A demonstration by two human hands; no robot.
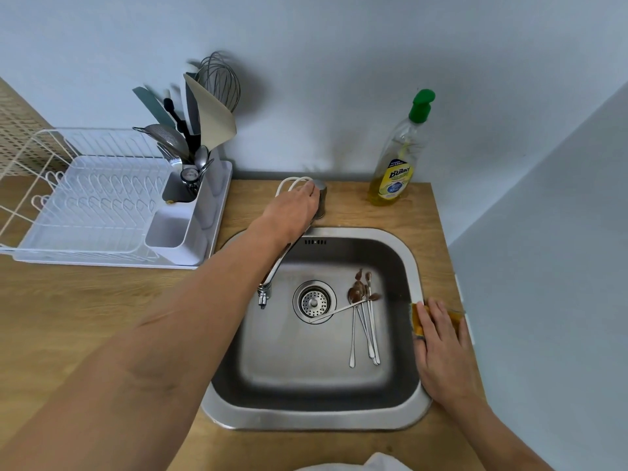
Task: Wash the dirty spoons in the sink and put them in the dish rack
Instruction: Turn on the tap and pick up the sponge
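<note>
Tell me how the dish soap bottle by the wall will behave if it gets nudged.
The dish soap bottle is tall and narrow, so it probably tips easily. Liquid fills only its lower part, which likely steadies it somewhat. The clear plastic looks thin, so it may flex when squeezed.
</note>
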